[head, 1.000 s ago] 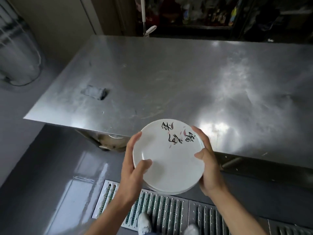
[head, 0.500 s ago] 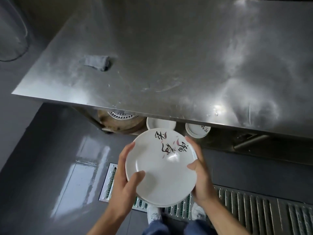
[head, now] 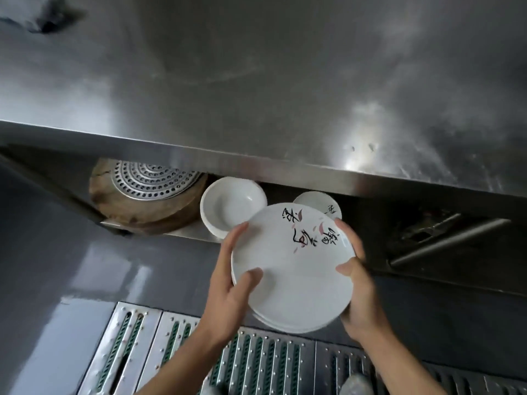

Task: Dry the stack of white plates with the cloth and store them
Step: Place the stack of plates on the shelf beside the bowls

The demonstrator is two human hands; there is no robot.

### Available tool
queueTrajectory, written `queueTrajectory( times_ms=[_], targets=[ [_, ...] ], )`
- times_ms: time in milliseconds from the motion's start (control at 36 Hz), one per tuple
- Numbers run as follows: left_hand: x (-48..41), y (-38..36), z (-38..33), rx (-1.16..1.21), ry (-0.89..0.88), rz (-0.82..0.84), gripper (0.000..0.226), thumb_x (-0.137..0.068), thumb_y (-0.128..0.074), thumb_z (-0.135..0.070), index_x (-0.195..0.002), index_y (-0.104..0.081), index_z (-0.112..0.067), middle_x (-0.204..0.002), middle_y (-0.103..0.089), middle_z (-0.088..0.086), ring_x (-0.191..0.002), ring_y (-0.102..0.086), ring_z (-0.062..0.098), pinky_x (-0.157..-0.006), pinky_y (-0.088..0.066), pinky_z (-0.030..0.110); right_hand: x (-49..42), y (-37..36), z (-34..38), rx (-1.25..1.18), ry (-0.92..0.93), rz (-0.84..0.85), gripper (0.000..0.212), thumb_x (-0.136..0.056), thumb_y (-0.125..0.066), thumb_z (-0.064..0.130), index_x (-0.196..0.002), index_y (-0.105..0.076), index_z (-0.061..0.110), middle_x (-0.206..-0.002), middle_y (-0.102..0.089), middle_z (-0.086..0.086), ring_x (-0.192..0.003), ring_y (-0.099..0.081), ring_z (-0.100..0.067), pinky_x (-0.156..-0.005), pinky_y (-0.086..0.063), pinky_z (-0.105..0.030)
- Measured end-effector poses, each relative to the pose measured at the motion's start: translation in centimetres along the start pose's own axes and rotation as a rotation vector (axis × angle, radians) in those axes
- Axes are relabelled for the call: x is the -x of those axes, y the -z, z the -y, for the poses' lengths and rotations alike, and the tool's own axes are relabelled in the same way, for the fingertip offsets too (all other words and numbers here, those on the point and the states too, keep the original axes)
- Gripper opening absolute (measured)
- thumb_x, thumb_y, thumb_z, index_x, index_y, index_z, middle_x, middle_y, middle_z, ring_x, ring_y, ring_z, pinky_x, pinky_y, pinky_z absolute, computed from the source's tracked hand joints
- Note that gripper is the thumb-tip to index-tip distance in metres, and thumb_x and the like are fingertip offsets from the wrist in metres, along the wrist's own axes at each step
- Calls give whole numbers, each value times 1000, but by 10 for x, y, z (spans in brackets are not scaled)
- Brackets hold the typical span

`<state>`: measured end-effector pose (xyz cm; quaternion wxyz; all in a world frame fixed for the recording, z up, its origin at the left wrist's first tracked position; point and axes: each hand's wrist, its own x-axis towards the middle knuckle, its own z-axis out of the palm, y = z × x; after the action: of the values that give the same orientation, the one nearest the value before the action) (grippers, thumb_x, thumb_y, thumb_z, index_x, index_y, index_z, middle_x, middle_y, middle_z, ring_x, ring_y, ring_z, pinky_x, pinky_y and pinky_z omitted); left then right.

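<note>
I hold a small stack of white plates (head: 293, 277), the top one marked with black brush characters and pink petals. My left hand (head: 228, 283) grips the stack's left rim with the thumb on top. My right hand (head: 356, 283) grips the right rim the same way. The stack hangs below the edge of the steel table (head: 256, 81), in front of the shelf (head: 182, 233) under it. On that shelf stand white bowls (head: 232, 205) and another marked white plate (head: 318, 205). The grey cloth (head: 42, 19) lies blurred at the table's far left.
A perforated metal steamer tray (head: 154, 179) rests on a round wooden block (head: 142, 212) on the shelf's left. A dark bar handle (head: 447, 242) sits under the table at right. Metal drain grates (head: 256, 363) cover the grey floor below my hands.
The view has dropped lower and closer to the table's edge. The plate stack in both hands has come down toward the shelf under the table, which now shows bowls and the steamer tray.
</note>
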<state>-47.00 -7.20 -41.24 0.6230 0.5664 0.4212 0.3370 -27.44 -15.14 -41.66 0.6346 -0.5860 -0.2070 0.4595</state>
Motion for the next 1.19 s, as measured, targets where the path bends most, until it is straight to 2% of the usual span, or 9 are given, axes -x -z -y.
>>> queueTrajectory(
  times_ms=[167,278,361,417,528,722,889,1056,1194],
  targets=[
    [-61,-44,79,18,-93,12,71,-73,-60,-35,-142,-48,-48,-143,-49,-31,-135,-45,-4,-103,-44,25,-65,48,-45,27,97,-20,66,-72,-45,17,-134,-59,36,-135,-63,1,-125,-57,-24,-105,-45,-57],
    [-104,-68,125,5,-164,43,68,-79,-59,-20,-138,-49,-51,-141,-48,-36,-132,-43,-11,-95,-42,5,-107,78,-80,20,155,-40,66,-72,-46,18,-133,-59,37,-129,-67,4,-117,-63,-17,-95,-51,-47],
    [-139,-83,154,-3,-210,71,68,-76,-62,-25,-138,-50,-50,-143,-52,-27,-133,-47,-4,-103,-44,19,-140,96,-103,24,186,-47,65,-69,-47,20,-130,-61,41,-123,-70,9,-109,-66,-12,-85,-51,-39],
    [-162,-92,171,-6,-233,82,69,-75,-62,-26,-139,-50,-48,-142,-53,-27,-132,-48,-3,-107,-44,27,-161,107,-114,18,210,-64,66,-68,-48,21,-129,-62,40,-121,-70,9,-108,-67,-10,-86,-49,-39],
    [-199,-112,195,-1,-263,92,67,-77,-60,-21,-136,-53,-51,-136,-56,-31,-125,-51,-9,-95,-48,13,-199,124,-129,3,219,-83,66,-68,-48,22,-130,-62,40,-122,-70,9,-111,-66,-12,-90,-49,-39],
    [-243,-134,222,40,-219,44,62,-76,-64,-24,-132,-58,-51,-138,-59,-19,-128,-56,8,-104,-50,33,-244,140,-137,17,222,-112,66,-66,-47,21,-129,-62,38,-120,-72,7,-114,-63,-19,-95,-49,-40],
    [-255,-144,228,67,-150,-1,61,-74,-64,-27,-131,-60,-51,-135,-62,-19,-124,-58,3,-101,-51,28,-266,145,-141,25,166,-130,58,-86,-39,5,-128,-64,37,-118,-73,6,-114,-64,-20,-87,-50,-38],
    [-253,-144,239,108,-43,-22,60,-73,-64,-26,-125,-62,-56,-128,-65,-24,-117,-63,2,-92,-53,23,-273,147,-152,12,102,-125,65,-63,-49,20,-123,-67,40,-117,-73,6,-113,-65,-19,-89,-51,-40],
    [-261,-143,241,83,-23,-16,60,-75,-64,-26,-125,-61,-57,-130,-66,-20,-119,-63,7,-99,-55,30,-279,149,-160,4,98,-130,63,-66,-49,20,-121,-67,45,-118,-73,7,-114,-66,-20,-96,-51,-44]
  ],
)
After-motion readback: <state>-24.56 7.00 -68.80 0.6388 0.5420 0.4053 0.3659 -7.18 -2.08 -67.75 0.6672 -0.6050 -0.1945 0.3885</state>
